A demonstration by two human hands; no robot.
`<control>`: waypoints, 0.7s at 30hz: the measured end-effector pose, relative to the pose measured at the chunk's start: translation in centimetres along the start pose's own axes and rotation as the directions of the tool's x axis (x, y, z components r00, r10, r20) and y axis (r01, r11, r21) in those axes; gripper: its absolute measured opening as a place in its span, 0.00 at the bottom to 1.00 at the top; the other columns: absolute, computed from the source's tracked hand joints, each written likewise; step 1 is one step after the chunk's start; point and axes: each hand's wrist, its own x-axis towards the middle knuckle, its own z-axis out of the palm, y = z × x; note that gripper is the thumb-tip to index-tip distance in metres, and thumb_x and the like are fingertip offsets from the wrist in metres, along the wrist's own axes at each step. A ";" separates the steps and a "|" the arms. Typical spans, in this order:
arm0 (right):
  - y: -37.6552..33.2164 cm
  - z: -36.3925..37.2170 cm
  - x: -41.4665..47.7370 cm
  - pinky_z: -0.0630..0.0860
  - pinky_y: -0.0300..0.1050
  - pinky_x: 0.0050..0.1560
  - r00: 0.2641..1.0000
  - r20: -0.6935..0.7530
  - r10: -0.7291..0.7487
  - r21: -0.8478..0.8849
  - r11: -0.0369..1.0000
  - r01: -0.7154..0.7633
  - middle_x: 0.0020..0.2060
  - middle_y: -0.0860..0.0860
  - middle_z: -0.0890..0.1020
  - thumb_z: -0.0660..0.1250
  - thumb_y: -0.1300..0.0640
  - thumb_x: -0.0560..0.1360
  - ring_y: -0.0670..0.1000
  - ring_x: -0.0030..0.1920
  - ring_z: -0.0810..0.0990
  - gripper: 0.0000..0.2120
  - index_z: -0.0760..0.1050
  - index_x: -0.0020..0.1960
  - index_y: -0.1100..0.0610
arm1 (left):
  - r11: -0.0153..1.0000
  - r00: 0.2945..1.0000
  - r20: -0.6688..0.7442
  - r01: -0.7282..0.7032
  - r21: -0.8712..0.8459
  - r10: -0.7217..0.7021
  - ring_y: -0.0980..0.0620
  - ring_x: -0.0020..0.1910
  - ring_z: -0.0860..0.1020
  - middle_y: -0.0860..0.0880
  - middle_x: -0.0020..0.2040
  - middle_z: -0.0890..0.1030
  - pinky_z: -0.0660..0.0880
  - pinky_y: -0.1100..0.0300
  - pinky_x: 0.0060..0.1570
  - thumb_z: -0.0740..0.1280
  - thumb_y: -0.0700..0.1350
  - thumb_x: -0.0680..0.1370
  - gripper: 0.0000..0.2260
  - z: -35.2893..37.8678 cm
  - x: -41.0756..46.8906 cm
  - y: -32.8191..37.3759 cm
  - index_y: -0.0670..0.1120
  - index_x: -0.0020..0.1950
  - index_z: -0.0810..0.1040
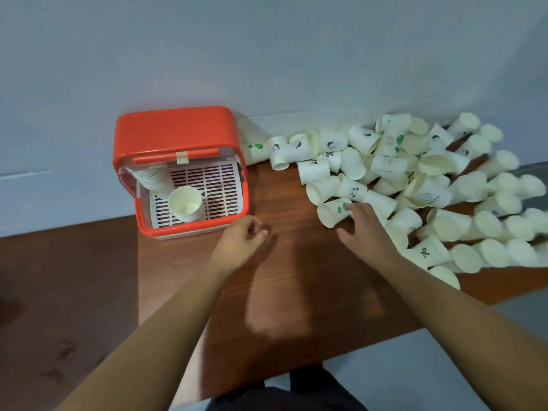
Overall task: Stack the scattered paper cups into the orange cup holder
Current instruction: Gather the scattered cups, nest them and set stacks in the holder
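The orange cup holder (175, 129) stands at the table's back left with its lid raised. On its white slotted tray stands an upright stack of cups (185, 204), and a second stack (151, 178) leans at the tray's left. Several white paper cups (430, 185) lie scattered over the right of the table. My right hand (360, 225) grips a cup with green dots (330, 213) lying on its side at the pile's near left edge. Just in front of the holder hovers my left hand (241, 240), fingers loosely curled and holding nothing.
The wooden table (290, 292) has bare surface between the holder and the pile. A white wall (267, 54) runs behind both. A darker wooden surface (68, 277) lies to the left, and the table's front edge is near my body.
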 end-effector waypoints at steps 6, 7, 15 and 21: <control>6.9 -2.8 3.2 0.67 0.52 0.67 0.998 0.030 0.051 -0.082 0.995 -0.049 0.67 0.58 0.69 0.70 0.52 0.75 0.57 0.68 0.68 0.31 0.65 0.73 0.60 | 0.996 0.991 0.130 0.034 0.082 -0.045 0.54 0.54 0.75 0.52 0.56 0.76 0.70 0.60 0.53 0.70 0.58 0.76 0.17 6.1 5.1 6.1 0.50 0.59 0.75; 7.6 -2.9 3.7 0.68 0.52 0.67 0.998 0.046 0.052 -0.091 0.995 -0.048 0.68 0.58 0.68 0.70 0.51 0.75 0.57 0.68 0.68 0.31 0.64 0.73 0.60 | 0.995 0.987 0.143 0.055 0.083 -0.066 0.53 0.55 0.75 0.51 0.58 0.75 0.70 0.60 0.54 0.71 0.59 0.75 0.20 7.2 6.0 6.9 0.50 0.60 0.75; 10.9 -1.1 6.5 0.71 0.50 0.55 0.992 0.123 -0.018 -0.294 0.954 0.054 0.58 0.57 0.73 0.68 0.44 0.74 0.58 0.57 0.74 0.26 0.67 0.63 0.59 | 0.938 0.935 0.075 0.347 0.000 -0.347 0.49 0.68 0.70 0.46 0.71 0.69 0.68 0.60 0.59 0.75 0.59 0.71 0.38 15.6 11.1 8.1 0.43 0.73 0.65; 12.3 0.5 7.8 0.72 0.50 0.54 0.979 0.189 -0.078 -0.332 0.933 0.139 0.58 0.57 0.74 0.66 0.48 0.75 0.57 0.56 0.75 0.23 0.67 0.64 0.60 | 0.911 0.911 0.034 0.412 0.004 -0.412 0.47 0.63 0.75 0.50 0.64 0.78 0.73 0.46 0.63 0.73 0.69 0.61 0.41 18.5 12.0 6.0 0.48 0.66 0.72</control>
